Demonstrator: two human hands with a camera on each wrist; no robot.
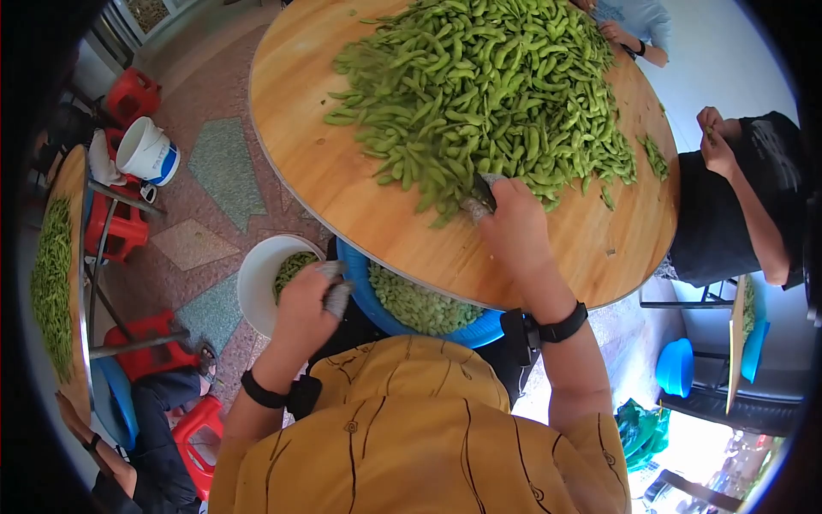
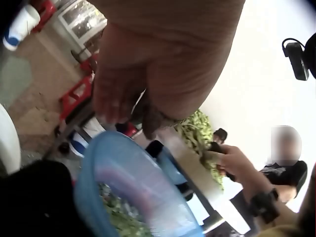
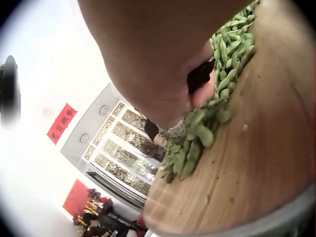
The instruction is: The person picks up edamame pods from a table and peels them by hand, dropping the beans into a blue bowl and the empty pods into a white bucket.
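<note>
My right hand [image 1: 516, 224] reaches to the near edge of a heap of green edamame pods [image 1: 479, 86] on the round wooden table [image 1: 295, 111]. Grey and black wrapping shows at its digits in the head view, and its fingertips are hidden among the pods in the right wrist view. My left hand [image 1: 306, 301], also with grey wrapping, hangs bent-fingered between the white bucket [image 1: 255, 287] of green pods or shells and the blue basin [image 1: 353, 270]. Shelled beans [image 1: 419, 300] lie in that basin. I cannot tell whether the left fingers hold anything.
Another person's hands [image 1: 717, 141] hold something small at the right edge, and a person in light blue [image 1: 646, 26] sits at the far side. A second table [image 1: 77, 180] with pods stands left. Red stools [image 1: 128, 227] and another white bucket [image 1: 147, 152] are on the floor.
</note>
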